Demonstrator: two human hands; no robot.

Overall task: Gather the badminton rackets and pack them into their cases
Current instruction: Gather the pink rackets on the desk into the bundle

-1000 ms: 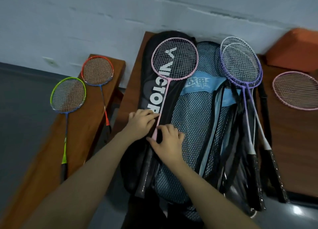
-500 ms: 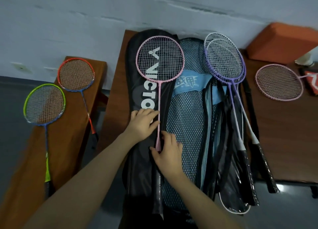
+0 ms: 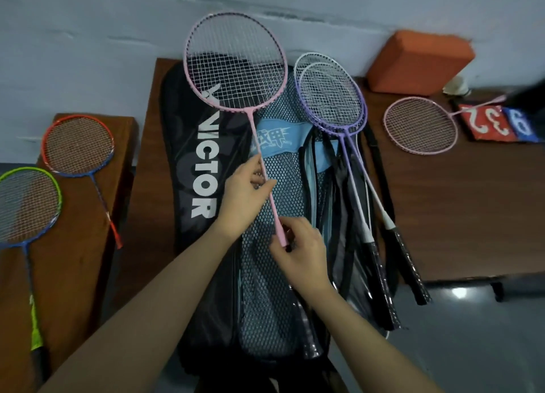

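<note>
A pink racket [image 3: 236, 65] is lifted above the cases, its head raised toward the wall. My left hand [image 3: 244, 196] pinches its thin shaft midway. My right hand [image 3: 300, 254] grips the pink cone where shaft meets handle. Beneath lie a black Victor case [image 3: 188, 156] and a blue mesh case [image 3: 286, 192] on the wooden table [image 3: 460, 203]. Two purple rackets [image 3: 333, 97] rest over black straps to the right. A second pink racket [image 3: 420, 125] lies further right.
On a lower bench [image 3: 73, 215] at the left lie an orange-rimmed racket [image 3: 78, 144] and a green-rimmed racket [image 3: 28, 203]. An orange block [image 3: 418, 62] sits by the wall, with red and blue number cards [image 3: 498, 122] at the far right.
The pink racket lay flat on the Victor case with both hands pressed near its shaft; now both hands hold it and its head is raised up and rightward.
</note>
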